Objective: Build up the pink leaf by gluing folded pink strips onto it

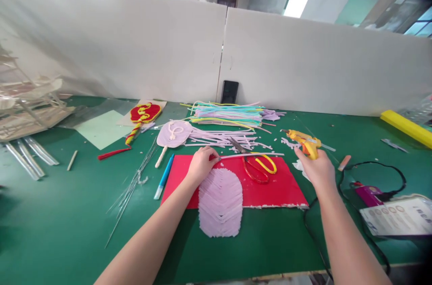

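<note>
My left hand [203,164] pinches the left end of a pale lilac pipe cleaner [251,155], which stretches rightward above the red board [283,181]. Just below that hand lies a lilac leaf-shaped piece [221,204] made of slanted pipe cleaner rows, overhanging the board's front edge. Scissors [255,176] with red and yellow handles rest on the board, partly under the pipe cleaner. My right hand [319,169] is wrapped around a yellow hot glue gun [305,140], its nozzle pointing left. A bit of white material [301,169] shows beneath the right hand.
Behind are bundled coloured pipe cleaners [226,114], loose lilac ones [219,137] and a phone [230,91]. A lilac fan [174,134], red-and-yellow fan [146,113], blue pen [164,177] and wires [130,190] lie left. A black cable [312,235] and white box [396,216] are right.
</note>
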`<state>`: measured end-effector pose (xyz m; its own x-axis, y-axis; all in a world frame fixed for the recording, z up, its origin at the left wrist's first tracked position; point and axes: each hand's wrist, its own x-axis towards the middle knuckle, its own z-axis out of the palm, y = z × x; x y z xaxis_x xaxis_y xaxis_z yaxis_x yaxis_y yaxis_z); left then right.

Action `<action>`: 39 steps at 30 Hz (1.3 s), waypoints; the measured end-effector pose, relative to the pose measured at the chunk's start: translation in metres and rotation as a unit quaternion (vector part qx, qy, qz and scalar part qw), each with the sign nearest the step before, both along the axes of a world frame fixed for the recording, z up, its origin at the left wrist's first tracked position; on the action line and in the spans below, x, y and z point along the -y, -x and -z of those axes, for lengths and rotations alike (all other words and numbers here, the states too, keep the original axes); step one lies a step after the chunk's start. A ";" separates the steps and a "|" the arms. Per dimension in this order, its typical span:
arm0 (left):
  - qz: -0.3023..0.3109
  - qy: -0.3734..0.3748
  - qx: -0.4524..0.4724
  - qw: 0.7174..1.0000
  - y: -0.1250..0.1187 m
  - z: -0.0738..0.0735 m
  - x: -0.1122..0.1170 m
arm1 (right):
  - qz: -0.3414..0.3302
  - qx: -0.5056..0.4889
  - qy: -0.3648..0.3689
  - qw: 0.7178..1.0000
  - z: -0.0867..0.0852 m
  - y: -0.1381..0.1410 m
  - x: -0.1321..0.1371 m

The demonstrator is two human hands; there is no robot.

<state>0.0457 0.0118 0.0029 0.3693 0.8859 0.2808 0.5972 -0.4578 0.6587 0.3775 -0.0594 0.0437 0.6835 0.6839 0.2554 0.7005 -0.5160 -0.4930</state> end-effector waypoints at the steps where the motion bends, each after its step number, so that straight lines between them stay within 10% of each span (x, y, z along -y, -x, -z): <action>1: -0.006 -0.001 -0.002 1.000 0.000 0.000 0.001 | 0.011 -0.004 -0.019 1.000 -0.006 0.006 0.002; 7: -0.038 0.002 -0.008 0.999 -0.001 0.002 0.000 | -0.039 0.065 -0.124 0.989 -0.021 0.057 0.008; 13: -0.090 -0.028 -0.001 0.996 0.005 0.002 0.002 | -0.140 0.167 -0.124 0.968 0.013 0.101 0.006; 17: -0.072 -0.078 -0.005 0.994 0.013 -0.008 0.006 | -0.177 0.209 -0.113 0.955 0.029 0.097 0.003; 20: 0.049 -0.062 -0.018 0.997 0.018 -0.016 0.008 | -0.215 0.251 -0.099 0.939 0.028 0.075 -0.003; 28: 0.148 -0.056 -0.113 0.981 0.012 -0.020 0.008 | -0.153 0.389 -0.152 0.896 -0.012 0.028 -0.008; 39: 0.111 -0.045 -0.064 0.991 0.011 -0.007 0.009 | -0.238 0.271 -0.208 0.909 0.018 0.088 -0.007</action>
<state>0.0348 0.0029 0.0097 0.5901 0.7517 0.2945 0.5502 -0.6414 0.5346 0.2891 -0.0529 0.0261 0.0324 0.6363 0.7707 0.9939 0.0607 -0.0919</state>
